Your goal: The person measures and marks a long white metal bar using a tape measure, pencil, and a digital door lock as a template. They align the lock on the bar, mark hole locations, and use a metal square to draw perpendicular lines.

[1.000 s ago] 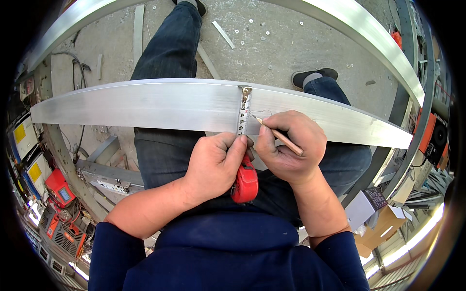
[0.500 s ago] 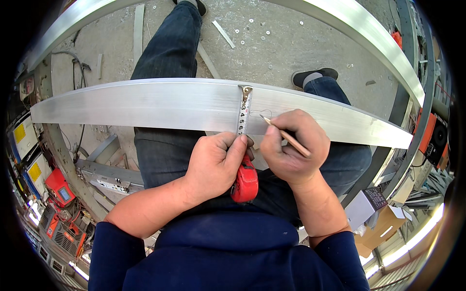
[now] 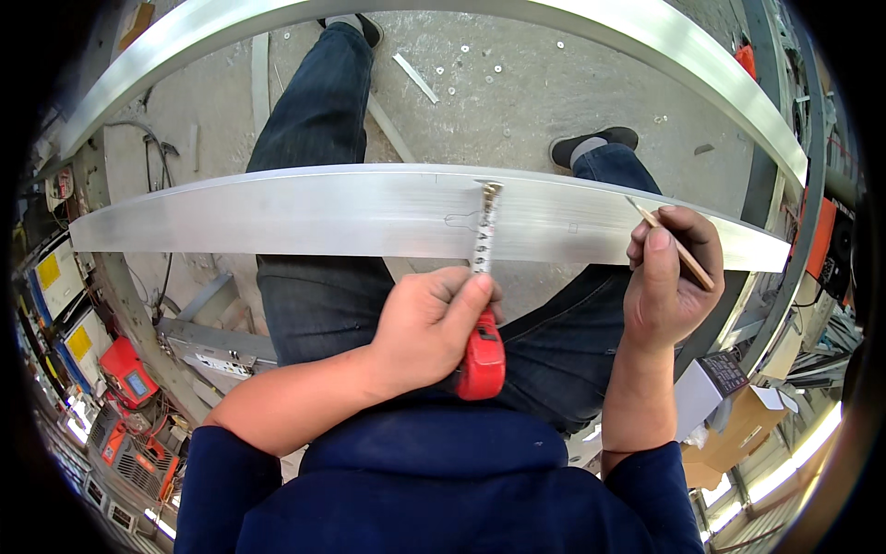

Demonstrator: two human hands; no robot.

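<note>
A long silver metal bar lies across in front of me above my thighs, with faint pencil outlines on its face. My left hand grips a red tape measure. Its short blade sticks out over the bar, and the metal hook end lies near the bar's far edge. My right hand holds a wooden pencil between thumb and fingers, its tip pointing up and left over the right part of the bar.
Another silver bar arches across farther off. Red machines stand at the left. At the right are an open cardboard box and a white box. Washers and metal strips are scattered on the concrete floor.
My right hand with the pencil has moved right, away from the tape. My left hand and the tape measure have shifted slightly right, and the blade now tilts; an outline shows left of it.
</note>
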